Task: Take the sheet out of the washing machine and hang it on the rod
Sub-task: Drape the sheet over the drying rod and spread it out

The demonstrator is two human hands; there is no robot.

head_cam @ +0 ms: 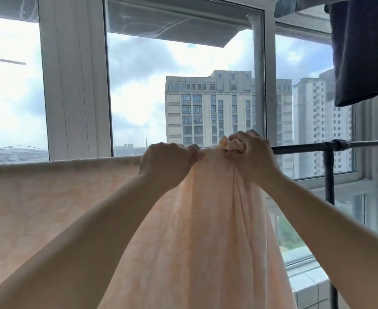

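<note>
peach sheet point(49, 197) is already hanging over the rod point(299, 149), flat toward its left end, while left hand point(165, 166) and right hand point(248, 150) are gripping bunched folds mid-rod, leaving the rest to spread rightward.

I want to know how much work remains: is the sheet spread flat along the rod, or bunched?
Partly spread: the sheet lies flat on the left but is bunched where both hands grip it; the rod is bare to the right.
</note>
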